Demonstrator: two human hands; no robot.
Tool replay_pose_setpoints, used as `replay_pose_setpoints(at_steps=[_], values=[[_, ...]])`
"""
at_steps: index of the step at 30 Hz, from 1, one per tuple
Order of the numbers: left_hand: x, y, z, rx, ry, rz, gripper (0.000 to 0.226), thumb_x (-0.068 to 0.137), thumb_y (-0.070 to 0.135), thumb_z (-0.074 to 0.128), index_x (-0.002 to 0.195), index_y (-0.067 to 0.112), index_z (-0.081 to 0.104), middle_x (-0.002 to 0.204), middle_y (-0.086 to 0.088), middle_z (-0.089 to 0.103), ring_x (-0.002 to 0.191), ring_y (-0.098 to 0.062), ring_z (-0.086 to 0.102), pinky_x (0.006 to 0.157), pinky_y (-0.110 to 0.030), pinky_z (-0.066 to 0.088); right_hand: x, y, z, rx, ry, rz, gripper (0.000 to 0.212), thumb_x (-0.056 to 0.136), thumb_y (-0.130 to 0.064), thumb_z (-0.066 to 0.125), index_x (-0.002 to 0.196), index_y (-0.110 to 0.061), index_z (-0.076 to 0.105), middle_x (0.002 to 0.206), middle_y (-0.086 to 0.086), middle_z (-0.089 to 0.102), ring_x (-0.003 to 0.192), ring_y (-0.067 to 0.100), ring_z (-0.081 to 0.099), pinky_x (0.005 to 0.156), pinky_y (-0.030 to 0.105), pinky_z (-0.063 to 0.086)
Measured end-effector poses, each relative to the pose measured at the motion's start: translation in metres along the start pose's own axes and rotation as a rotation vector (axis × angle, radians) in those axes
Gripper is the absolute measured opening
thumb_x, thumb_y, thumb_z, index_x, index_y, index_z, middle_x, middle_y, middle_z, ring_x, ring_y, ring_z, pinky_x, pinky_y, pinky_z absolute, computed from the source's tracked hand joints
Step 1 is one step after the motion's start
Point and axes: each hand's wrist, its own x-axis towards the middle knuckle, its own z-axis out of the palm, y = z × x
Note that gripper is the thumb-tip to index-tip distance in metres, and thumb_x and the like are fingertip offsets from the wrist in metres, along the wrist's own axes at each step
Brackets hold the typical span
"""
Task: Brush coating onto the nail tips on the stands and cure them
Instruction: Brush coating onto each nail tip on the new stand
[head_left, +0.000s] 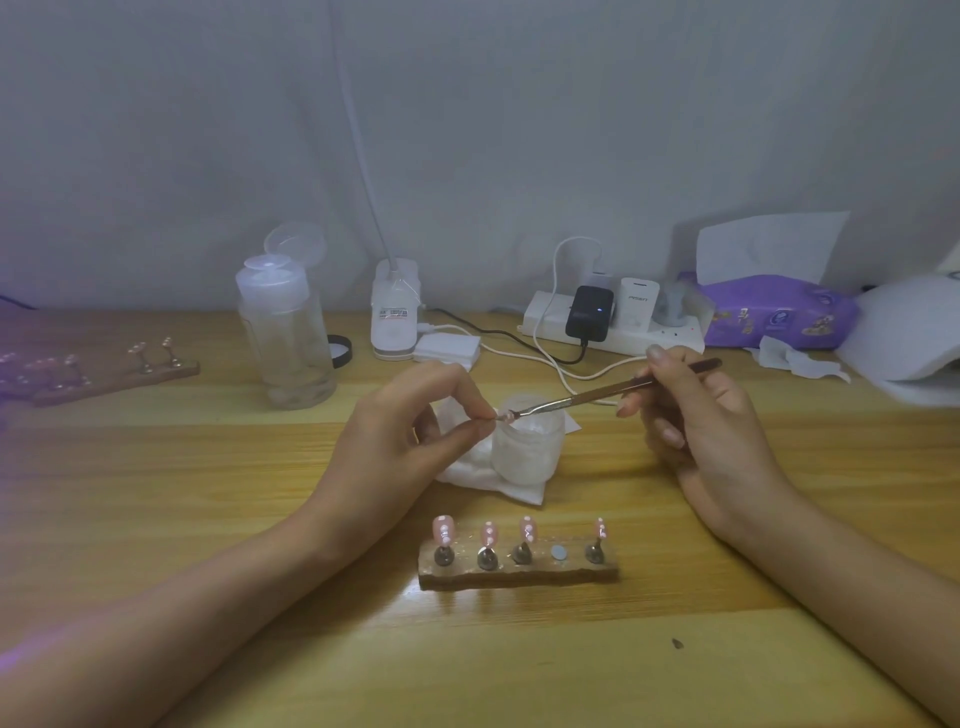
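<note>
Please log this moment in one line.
left hand: pinches nail tip | right hand: holds brush | brush: touches nail tip | holder: one slot empty

home nail-art desk, not a salon: wooden table (156, 519) against a fabric-draped wall (519, 130), power strip (613, 325) with chargers and a tissue pack (774, 312) along the back edge, nail-tip stands (519, 569) near the front edge and at the left edge

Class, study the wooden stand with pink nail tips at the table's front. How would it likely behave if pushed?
The stand looks low, long and flat-based, so it would probably slide, not tip. Its nail tips perch on thin pegs, so a bump could likely shake one loose.
</note>
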Motion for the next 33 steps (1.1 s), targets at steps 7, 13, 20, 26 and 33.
replay_pose_setpoints(at_steps=[7,13,20,26,33], values=[[-0.0004,0.0012,-0.0001,0.011,0.009,0.015,0.015,0.086,0.012,0.075,0.081,0.023,0.066,0.090,0.007,0.064,0.057,-0.007,0.048,0.058,-0.009,0.036,-0.0002,0.0011,0.0007,0.001,-0.015,-0.012,0.028,0.096,-0.028,0.056,0.069,-0.024,0.064,0.063,0.006,0.069,0.040,0.006,0.035,0.039,0.014,0.029],[-0.0002,-0.0008,-0.0003,0.014,0.005,0.011,0.016,0.086,0.014,0.076,0.082,0.025,0.065,0.091,0.008,0.064,0.056,-0.008,0.048,0.058,-0.010,0.036,-0.0008,-0.0007,0.0019,0.012,-0.019,-0.021,0.025,0.090,-0.034,0.058,0.068,-0.025,0.065,0.063,0.005,0.069,0.040,0.006,0.036,0.039,0.014,0.030],[-0.0004,-0.0015,-0.0007,0.010,0.001,0.011,0.016,0.087,0.014,0.075,0.082,0.025,0.065,0.091,0.008,0.064,0.057,-0.008,0.049,0.058,-0.010,0.036,-0.0003,-0.0007,0.0018,0.028,-0.001,-0.010,0.023,0.089,-0.033,0.059,0.069,-0.023,0.064,0.062,0.006,0.068,0.040,0.006,0.035,0.039,0.014,0.029],[-0.0004,-0.0004,-0.0011,0.007,-0.001,0.012,0.015,0.086,0.015,0.075,0.081,0.025,0.065,0.091,0.009,0.064,0.055,-0.008,0.047,0.058,-0.010,0.036,0.0001,0.0004,0.0002,0.012,0.022,0.002,0.023,0.097,-0.025,0.055,0.076,-0.017,0.060,0.063,0.007,0.068,0.039,0.006,0.035,0.038,0.014,0.028],[-0.0002,-0.0006,-0.0009,-0.012,-0.002,0.000,0.018,0.086,0.012,0.075,0.080,0.026,0.065,0.090,0.009,0.064,0.053,-0.008,0.045,0.057,-0.010,0.035,-0.0014,-0.0008,0.0033,-0.012,-0.004,-0.005,0.027,0.097,-0.027,0.055,0.072,-0.022,0.062,0.064,0.006,0.069,0.040,0.007,0.036,0.039,0.014,0.029]])
